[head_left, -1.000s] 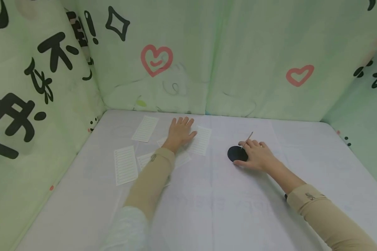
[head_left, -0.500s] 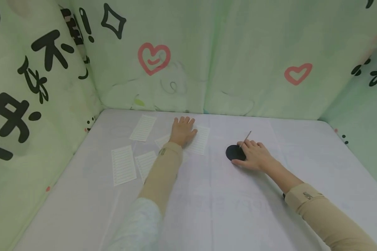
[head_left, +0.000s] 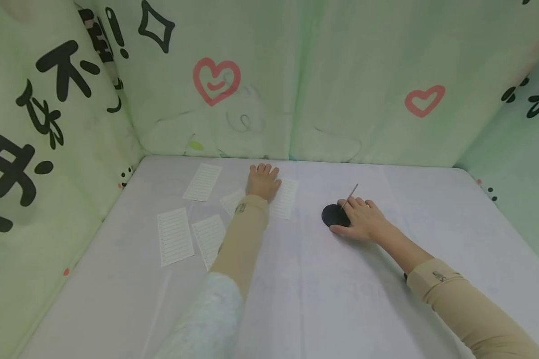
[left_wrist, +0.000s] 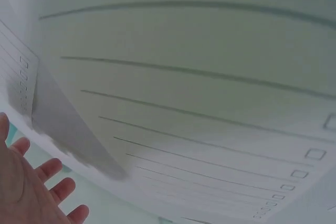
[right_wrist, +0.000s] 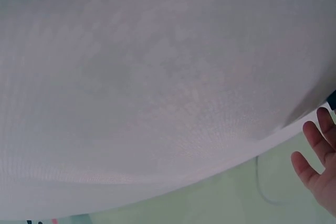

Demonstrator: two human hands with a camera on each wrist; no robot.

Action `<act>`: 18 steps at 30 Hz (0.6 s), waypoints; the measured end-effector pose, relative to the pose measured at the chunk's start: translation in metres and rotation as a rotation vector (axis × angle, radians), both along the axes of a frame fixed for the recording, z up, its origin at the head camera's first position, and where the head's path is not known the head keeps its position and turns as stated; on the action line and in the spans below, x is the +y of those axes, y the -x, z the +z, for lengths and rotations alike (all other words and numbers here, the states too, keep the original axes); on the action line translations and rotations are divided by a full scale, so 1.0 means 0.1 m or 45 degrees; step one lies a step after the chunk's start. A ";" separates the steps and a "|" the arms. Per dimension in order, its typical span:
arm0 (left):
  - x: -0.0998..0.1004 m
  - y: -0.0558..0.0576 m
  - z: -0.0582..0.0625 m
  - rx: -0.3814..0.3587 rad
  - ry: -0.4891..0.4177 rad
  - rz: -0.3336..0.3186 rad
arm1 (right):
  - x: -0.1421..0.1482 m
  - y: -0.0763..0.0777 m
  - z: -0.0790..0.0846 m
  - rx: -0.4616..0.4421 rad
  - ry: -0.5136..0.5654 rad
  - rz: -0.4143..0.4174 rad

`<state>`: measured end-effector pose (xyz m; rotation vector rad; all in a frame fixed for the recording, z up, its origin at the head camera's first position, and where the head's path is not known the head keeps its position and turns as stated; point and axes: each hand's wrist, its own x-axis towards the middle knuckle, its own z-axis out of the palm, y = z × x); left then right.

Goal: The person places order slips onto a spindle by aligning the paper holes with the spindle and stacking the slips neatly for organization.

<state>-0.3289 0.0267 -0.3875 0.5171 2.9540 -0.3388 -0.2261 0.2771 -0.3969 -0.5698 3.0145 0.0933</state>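
Observation:
My left hand is at the far side of the table, fingers spread and pointing away. Its thumb overlaps the edge of a ruled white sheet just to the right. In the left wrist view, a lined sheet with small checkboxes fills most of the frame, with loosely bent fingers at lower left. My right hand holds a flat black disc by its edges between thumb and fingers. A thin stick slants up from beside the index finger. The disc barely shows in the right wrist view.
Several more ruled sheets lie on the left half, such as one at the back, one farthest left and one partly under the sleeve. Printed green curtains stand around the white-covered table.
My left hand and forearm have shifted slightly right, so the sleeve now covers sheets that showed before. The right hand has stayed on the disc. The head view has drifted a little.

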 end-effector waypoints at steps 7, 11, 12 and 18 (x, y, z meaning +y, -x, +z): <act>0.07 0.04 -0.07 -0.049 0.021 0.014 | -0.01 0.00 -0.01 -0.005 -0.012 0.002; 0.09 0.04 -0.09 -0.055 0.027 0.039 | 0.00 0.01 -0.02 0.005 -0.015 0.009; 0.10 0.04 -0.10 -0.053 0.028 0.041 | 0.00 0.01 -0.02 0.008 -0.017 0.010; 0.12 0.05 -0.13 -0.040 0.018 0.041 | 0.01 0.01 -0.03 0.019 -0.014 0.019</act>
